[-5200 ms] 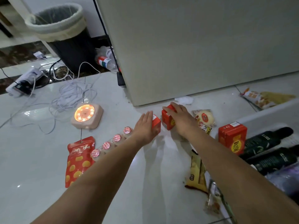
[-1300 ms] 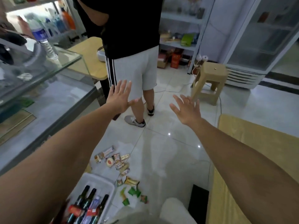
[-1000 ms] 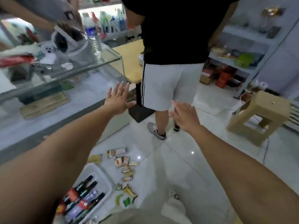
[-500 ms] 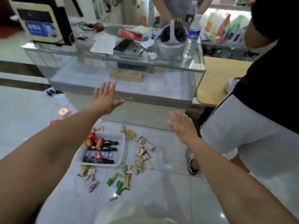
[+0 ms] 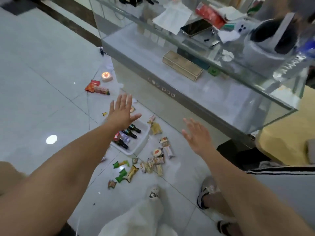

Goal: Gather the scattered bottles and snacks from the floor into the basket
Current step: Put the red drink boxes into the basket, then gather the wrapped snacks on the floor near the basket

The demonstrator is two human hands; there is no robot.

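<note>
A red snack bag [image 5: 90,86] lies well beyond the white basket [image 5: 141,143]. My left hand [image 5: 121,111] hovers over the basket, fingers spread, empty. Dark bottles [image 5: 134,128] lie inside it, with snack packets [image 5: 156,161] scattered just beside. My right hand [image 5: 196,135] is also empty, fingers straight.

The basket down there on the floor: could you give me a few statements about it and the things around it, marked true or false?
1. Several dark bottles lie in the white basket. True.
2. The left hand and the right hand each grip a snack. False: both are open and hold nothing.
3. Every snack is already in the basket. False: many snack packets lie on the floor beside it.
4. A glowing lamp sits on the floor by the glass counter. True.
5. The basket stands on the counter. False: it stands on the floor.
</note>
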